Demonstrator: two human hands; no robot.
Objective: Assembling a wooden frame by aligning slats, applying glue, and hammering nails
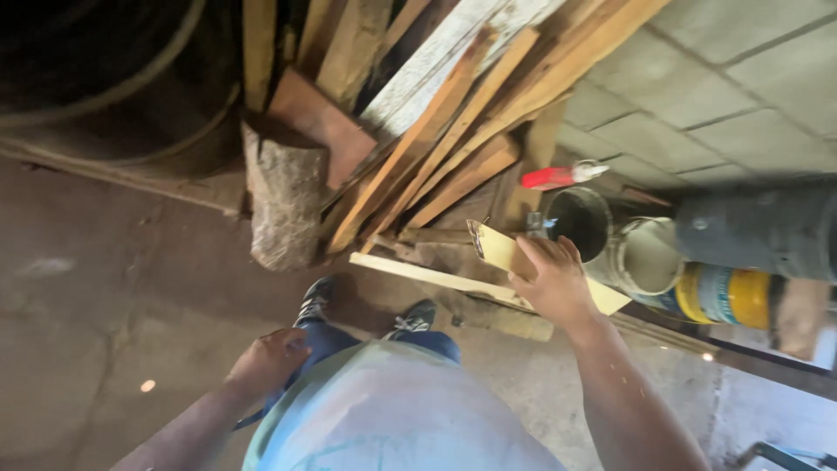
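Hands are apart: the right hand point(551, 283) is closed around a flat pale strip of wood point(506, 253), held out over the floor point(113, 331) before a leaning pile of planks point(462, 113). The left hand point(268, 359) hangs by the thigh, seemingly curled and empty, though blur hides its fingers. Paint buckets point(610, 240) and a stone block point(283, 201) stand nearby.

Two hands are seen: one left hand point(268, 359) at lower left and one right hand point(551, 283) at centre right. One pale board point(504, 252) is gripped. Two buckets point(580, 221) are counted at right, one stone block point(284, 203) at upper left, two shoes point(316, 301) at centre.
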